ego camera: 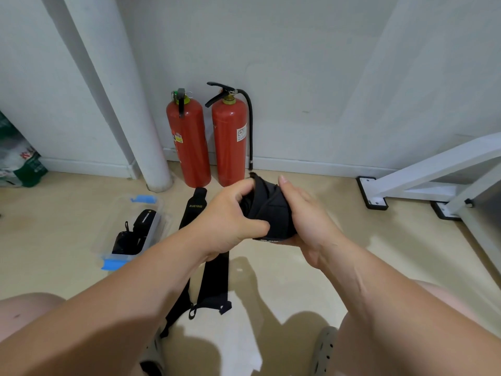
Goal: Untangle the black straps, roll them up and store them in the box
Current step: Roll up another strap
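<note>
A rolled black strap (267, 210) is held above the floor between both hands. My left hand (227, 221) grips its left side, thumb under the roll and fingers curled over the top. My right hand (306, 218) cups the right side and underside, its fingers pointing up. Two more black straps (214, 275) lie flat on the floor below my left arm, one printed with yellow letters. At the left stands a clear plastic box (154, 229) with blue latches, holding rolled black straps (135, 232).
Two red fire extinguishers (206, 139) stand against the white wall beside a white pipe (130, 104). A white metal frame with black feet (423, 185) is at the right. A green and white bag (19, 158) sits at the far left. My knees and sandals frame the bottom.
</note>
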